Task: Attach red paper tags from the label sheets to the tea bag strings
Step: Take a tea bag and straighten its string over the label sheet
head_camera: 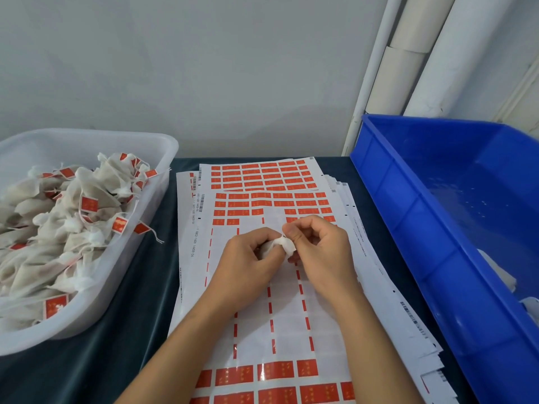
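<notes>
Both hands over the middle of the top label sheet (280, 301), working one white tea bag (284, 245). Left hand (248, 263) curled round the bag's body, fingers clamped on it. Right hand (318, 252) touching the bag's top, thumb and forefinger pinched together there, presumably on the string; string itself too thin to make out. No red tag visible between the fingers, so likely still locating or pulling the string free.

Red tags (268, 371) left in rows at the near edge of the sheet, more at the far end (291, 204); middle rows already peeled, only thin red strips between blanks. Further sheets (262, 174) stacked beneath and beyond, fanned to the right on the dark table (122, 330).

Clear tub (163, 158) on the left, heaped with tagged tea bags (73, 217), one string hanging over its rim. Blue bin (437, 228) on the right, something white at its near corner, likely untagged bags.

Risks from here: string slipping out of the pinch, being so fine; thin bag paper tearing or the string pulling out if tugged hard; tag sticking to a fingertip or folding crooked and missing the string; loose sheets sliding under the wrists and spoiling the next peel.
</notes>
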### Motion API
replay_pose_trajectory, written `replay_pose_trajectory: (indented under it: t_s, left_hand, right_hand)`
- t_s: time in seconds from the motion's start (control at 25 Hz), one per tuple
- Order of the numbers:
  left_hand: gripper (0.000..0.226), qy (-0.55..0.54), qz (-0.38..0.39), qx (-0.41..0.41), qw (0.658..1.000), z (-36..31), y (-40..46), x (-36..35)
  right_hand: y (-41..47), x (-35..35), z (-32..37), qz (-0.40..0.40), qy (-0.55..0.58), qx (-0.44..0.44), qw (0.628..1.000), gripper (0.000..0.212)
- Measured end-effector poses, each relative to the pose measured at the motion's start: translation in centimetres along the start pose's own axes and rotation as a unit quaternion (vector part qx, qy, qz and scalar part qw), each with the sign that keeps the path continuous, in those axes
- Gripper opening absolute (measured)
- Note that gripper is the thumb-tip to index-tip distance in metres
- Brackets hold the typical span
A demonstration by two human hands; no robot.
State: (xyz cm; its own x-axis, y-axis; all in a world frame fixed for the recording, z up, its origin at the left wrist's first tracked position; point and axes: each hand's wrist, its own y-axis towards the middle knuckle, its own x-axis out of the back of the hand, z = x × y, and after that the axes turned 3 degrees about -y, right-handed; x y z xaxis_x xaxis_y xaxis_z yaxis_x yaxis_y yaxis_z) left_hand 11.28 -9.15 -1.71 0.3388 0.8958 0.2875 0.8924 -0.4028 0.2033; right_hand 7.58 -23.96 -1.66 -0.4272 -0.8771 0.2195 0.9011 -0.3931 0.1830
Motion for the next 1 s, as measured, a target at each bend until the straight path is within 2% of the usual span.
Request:
replay_pose_trajectory:
  t_s: [0.16,0.4,0.72,0.92,1.0]
  left_hand:
    - [0.012,-0.020,-0.035,0.012,0.999,0.2,0.1,-0.1]
    - [0.014,-0.042,-0.102,0.035,0.993,0.4,0.5,0.1]
    - [0.018,-0.062,-0.119,0.051,0.990,0.7,0.8,0.4]
    - [0.013,-0.056,-0.113,0.061,0.990,0.6,0.9,0.5]
    - [0.015,-0.041,-0.093,0.058,0.993,0.5,0.8,0.4]
  right_hand:
    - [0.1,-0.3,-0.3,0.006,-0.025,-0.005,1.000,0.005]
    - [-0.3,-0.9,-0.7,0.039,-0.125,0.044,0.990,0.009]
    - [-0.3,-1.0,-0.7,0.033,-0.176,0.098,0.979,0.006]
    - [-0.5,-0.8,-0.1,0.012,-0.121,0.116,0.986,0.014]
    - [-0.6,-0.8,0.0,0.002,-0.107,0.108,0.988,0.010]
